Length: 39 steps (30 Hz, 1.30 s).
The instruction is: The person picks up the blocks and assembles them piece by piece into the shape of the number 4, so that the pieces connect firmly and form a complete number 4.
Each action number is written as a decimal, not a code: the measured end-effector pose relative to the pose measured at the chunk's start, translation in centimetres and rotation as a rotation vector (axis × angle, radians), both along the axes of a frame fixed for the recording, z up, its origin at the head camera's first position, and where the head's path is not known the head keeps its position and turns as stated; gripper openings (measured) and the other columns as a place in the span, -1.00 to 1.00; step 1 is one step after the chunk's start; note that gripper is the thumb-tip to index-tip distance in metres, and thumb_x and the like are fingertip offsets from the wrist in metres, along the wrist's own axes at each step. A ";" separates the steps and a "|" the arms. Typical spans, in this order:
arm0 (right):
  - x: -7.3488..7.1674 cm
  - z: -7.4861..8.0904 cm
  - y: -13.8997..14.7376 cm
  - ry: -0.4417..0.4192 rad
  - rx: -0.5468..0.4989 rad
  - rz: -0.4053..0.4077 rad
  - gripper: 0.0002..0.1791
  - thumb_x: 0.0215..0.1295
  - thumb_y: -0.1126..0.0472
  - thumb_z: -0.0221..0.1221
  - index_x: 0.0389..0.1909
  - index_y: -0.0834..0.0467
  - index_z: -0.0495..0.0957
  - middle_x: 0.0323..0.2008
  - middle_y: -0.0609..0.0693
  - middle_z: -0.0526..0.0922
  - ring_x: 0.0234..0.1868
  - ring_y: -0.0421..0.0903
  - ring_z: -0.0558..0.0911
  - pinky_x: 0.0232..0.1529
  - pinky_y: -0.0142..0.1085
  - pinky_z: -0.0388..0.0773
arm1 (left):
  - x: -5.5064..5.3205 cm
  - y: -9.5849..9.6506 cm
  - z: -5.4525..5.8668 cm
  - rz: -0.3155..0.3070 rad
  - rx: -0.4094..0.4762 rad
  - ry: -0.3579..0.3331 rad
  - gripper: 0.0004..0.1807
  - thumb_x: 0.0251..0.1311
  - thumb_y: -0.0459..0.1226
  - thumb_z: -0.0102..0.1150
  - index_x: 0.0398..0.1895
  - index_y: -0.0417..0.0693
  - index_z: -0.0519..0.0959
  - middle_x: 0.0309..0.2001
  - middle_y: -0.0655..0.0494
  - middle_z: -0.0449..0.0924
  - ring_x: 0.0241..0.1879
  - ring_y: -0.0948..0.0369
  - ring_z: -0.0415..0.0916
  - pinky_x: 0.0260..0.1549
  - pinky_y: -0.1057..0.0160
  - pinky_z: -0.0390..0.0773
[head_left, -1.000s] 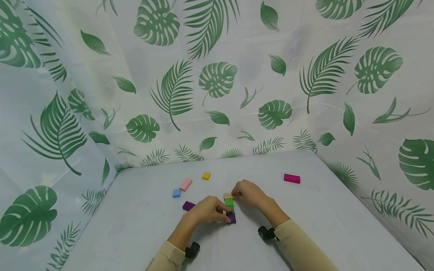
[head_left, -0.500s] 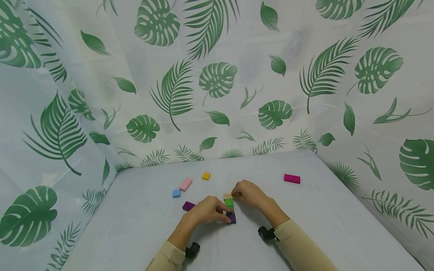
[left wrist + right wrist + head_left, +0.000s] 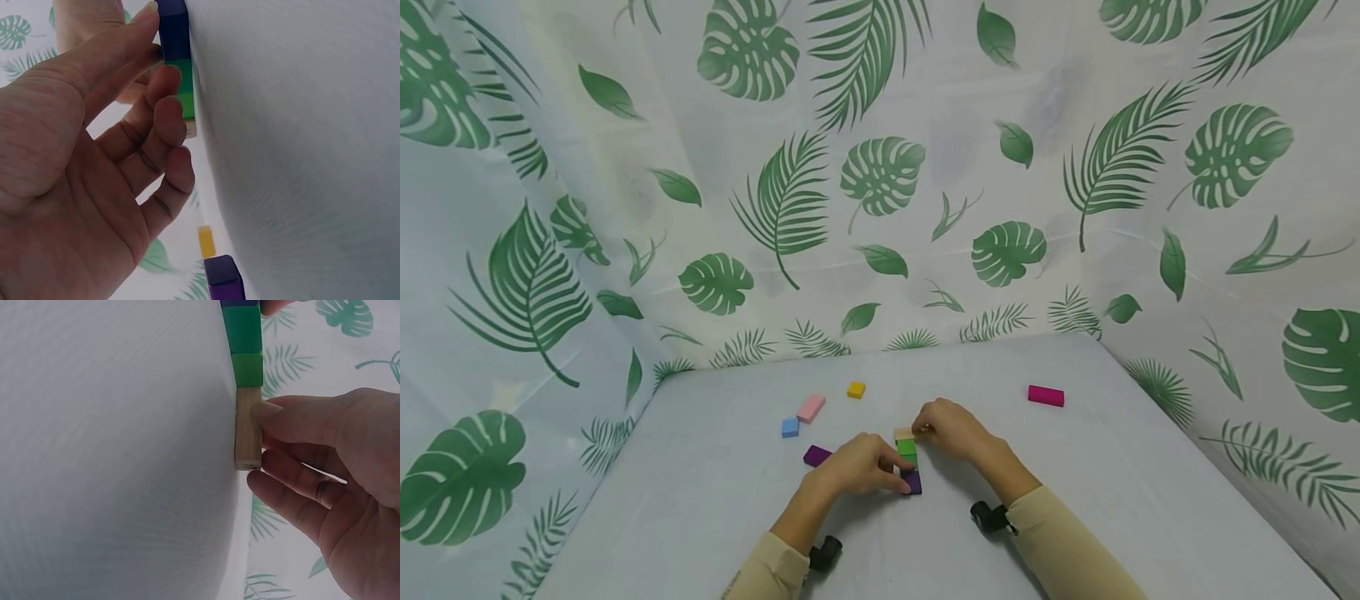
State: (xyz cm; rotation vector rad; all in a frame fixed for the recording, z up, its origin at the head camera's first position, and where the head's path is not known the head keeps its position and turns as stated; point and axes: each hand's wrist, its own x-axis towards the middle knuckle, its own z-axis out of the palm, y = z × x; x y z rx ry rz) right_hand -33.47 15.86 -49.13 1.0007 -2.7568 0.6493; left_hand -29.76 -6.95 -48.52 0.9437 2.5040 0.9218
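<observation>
Near the middle of the table, several blocks lie end to end in a row. The nearest is a dark blue block (image 3: 913, 482), then a dark green block (image 3: 244, 329), a light green block (image 3: 906, 447) and a plain wooden block (image 3: 249, 428) at the far end. My left hand (image 3: 861, 465) holds the dark blue block with thumb and index finger, its other fingers loosely bent beside the green blocks. At the far end my right hand (image 3: 951, 429) pinches the wooden block; the thumb is on its side, and some fingertips are hidden behind it.
Left of the row lies a purple block (image 3: 817, 456), partly behind the left hand. Farther back are a light blue block (image 3: 790, 427), a pink block (image 3: 811, 408) and a yellow block (image 3: 856, 389). A magenta block (image 3: 1046, 395) lies at the back right. Leaf-printed cloth surrounds the table (image 3: 715, 500).
</observation>
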 end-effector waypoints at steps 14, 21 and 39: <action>0.2 0.0 0.0 0.005 -0.001 -0.013 -0.85 0.26 0.44 0.35 -0.28 0.17 0.84 -0.26 -0.03 0.83 -0.14 -0.03 0.76 0.00 -0.03 0.66 | -0.3 -0.4 0.3 -0.001 0.009 0.027 -0.67 0.22 -0.07 0.49 0.02 0.09 0.80 -0.47 0.32 0.63 -0.50 0.41 0.43 -0.51 0.42 0.42; 0.3 0.0 0.0 0.003 0.022 -0.043 -0.85 0.29 0.43 0.33 -0.23 0.18 0.83 -0.24 -0.01 0.82 -0.12 -0.01 0.74 0.03 -0.04 0.65 | -0.8 -2.5 1.6 0.140 0.019 0.043 -0.59 0.29 -0.03 0.43 0.14 0.05 0.74 -0.41 0.26 0.61 -0.44 0.32 0.44 -0.48 0.34 0.46; 0.0 -0.3 0.1 -0.001 -0.002 -0.012 -0.83 0.27 0.45 0.34 -0.26 0.16 0.84 -0.26 -0.02 0.84 -0.14 -0.03 0.77 0.01 -0.05 0.67 | -2.2 -8.4 3.0 0.339 0.085 0.034 -0.56 0.33 -0.05 0.39 0.19 -0.02 0.71 -0.17 0.18 0.67 -0.24 0.20 0.55 -0.29 0.23 0.60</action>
